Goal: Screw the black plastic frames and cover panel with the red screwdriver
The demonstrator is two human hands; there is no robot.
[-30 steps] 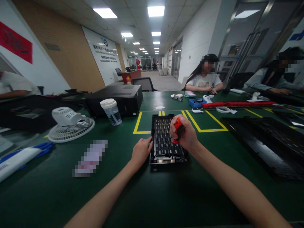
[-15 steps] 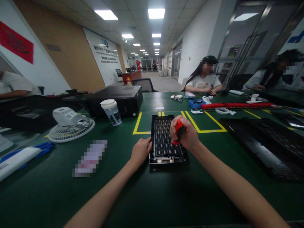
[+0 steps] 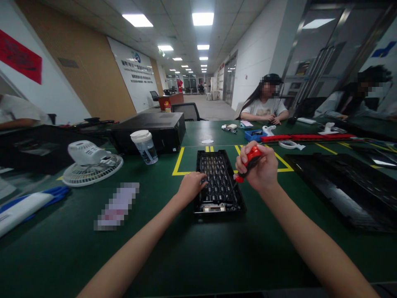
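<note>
At the far left of the green surface (image 3: 201,248) we see a white desk fan (image 3: 93,163) lying flat. Behind it a clear lidded cup (image 3: 144,145) stands upright just in front of a black computer case (image 3: 151,128).

Nearer the middle, the left hand (image 3: 191,187) rests on the left edge of the black perforated panel (image 3: 218,182). Its fingers are curled loosely onto the grille and grasp nothing. The panel lies flat on the surface directly ahead of us, its far end inside a rectangle of yellow tape (image 3: 178,162).

Just right of the panel, the right hand (image 3: 262,169) is raised and clamped in a fist around the red handle of a screwdriver (image 3: 249,159). The tool tilts down and to the left, towards the panel's right edge; we cannot tell whether its tip touches.

Farther back sits a blue tray (image 3: 253,134), with a person in a white shirt (image 3: 265,108) seated across from us. At the far right lies a large black panel (image 3: 341,186).
</note>
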